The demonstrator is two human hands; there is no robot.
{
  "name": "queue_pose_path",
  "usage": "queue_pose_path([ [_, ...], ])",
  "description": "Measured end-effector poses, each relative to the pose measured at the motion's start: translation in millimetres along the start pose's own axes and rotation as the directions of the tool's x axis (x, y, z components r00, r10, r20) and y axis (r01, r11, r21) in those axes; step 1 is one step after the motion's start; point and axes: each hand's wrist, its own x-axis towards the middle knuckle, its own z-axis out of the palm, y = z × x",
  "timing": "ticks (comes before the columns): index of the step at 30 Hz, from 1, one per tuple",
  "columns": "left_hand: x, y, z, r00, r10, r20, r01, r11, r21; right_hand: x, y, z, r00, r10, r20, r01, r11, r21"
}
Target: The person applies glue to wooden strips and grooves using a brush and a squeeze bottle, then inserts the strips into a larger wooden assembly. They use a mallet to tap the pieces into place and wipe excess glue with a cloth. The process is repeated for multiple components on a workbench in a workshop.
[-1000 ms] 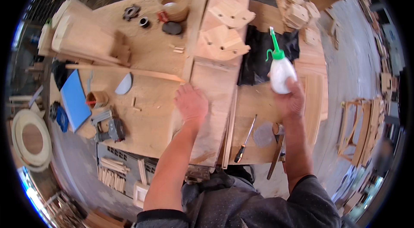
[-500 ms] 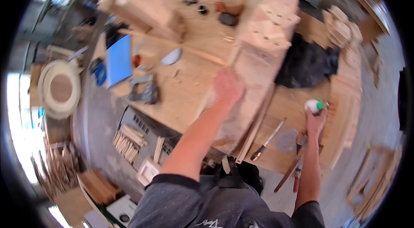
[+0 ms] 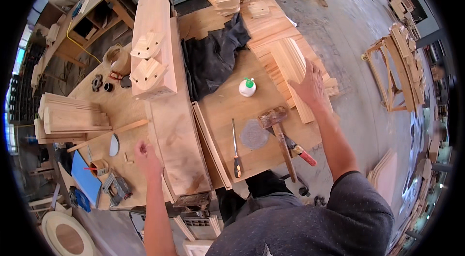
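Note:
My right hand [image 3: 311, 85] lies on a long pale wooden board [image 3: 286, 65] at the right side of the bench, its thumb and fingers spread. My left hand [image 3: 147, 157] is closed, fingers curled, over the left part of the bench; whatever it may hold is too small to make out. Beside it lie short wooden dowels [image 3: 127, 158]. A white glue bottle with a green cap [image 3: 247, 87] stands upright on the bench, apart from both hands. Nearer to me are a screwdriver [image 3: 236, 149], a wooden mallet [image 3: 274, 119] and a red-handled tool [image 3: 304, 155].
A thick wooden beam [image 3: 177, 144] runs down the middle, carrying shaped blocks with holes [image 3: 147, 73]. Dark cloth [image 3: 213, 57] is bunched beyond the bottle. Stacked boards [image 3: 75, 115], a blue folder-like sheet [image 3: 86, 178] and a power tool [image 3: 116, 188] occupy the left.
My right hand has let go of the glue bottle, now standing on the bench, and moved onto the board. My left hand has shifted left, off the beam. The view has turned right.

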Motion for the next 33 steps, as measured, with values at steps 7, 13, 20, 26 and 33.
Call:
queue_pose_path([
  [7,-34.7,55.2,-20.5,0.990,-0.062,0.127,0.082,0.984,-0.161,8.9,47.5,-9.8,0.863,0.294,0.411,-0.350,0.934,0.067],
  [13,-75.5,94.8,-9.7,0.974,0.033,0.223,0.065,0.905,-0.420,-14.8,50.0,-33.0,0.856,0.363,0.367,-0.436,0.889,0.137],
  [20,-116.0,165.9,11.6,0.857,0.130,0.498,0.143,0.870,-0.472,-67.8,29.3,-62.3,0.882,0.077,0.464,-0.420,0.573,0.704],
  [26,-112.3,243.0,20.6,0.828,0.285,0.484,0.090,0.783,-0.616,-127.0,-115.7,-68.1,0.868,-0.301,0.395,-0.308,0.297,0.904],
  [33,-70.9,211.5,-54.5,0.957,0.250,0.146,-0.002,0.510,-0.860,-153.4,-213.9,-42.5,0.831,-0.433,0.349,-0.100,0.501,0.860],
])
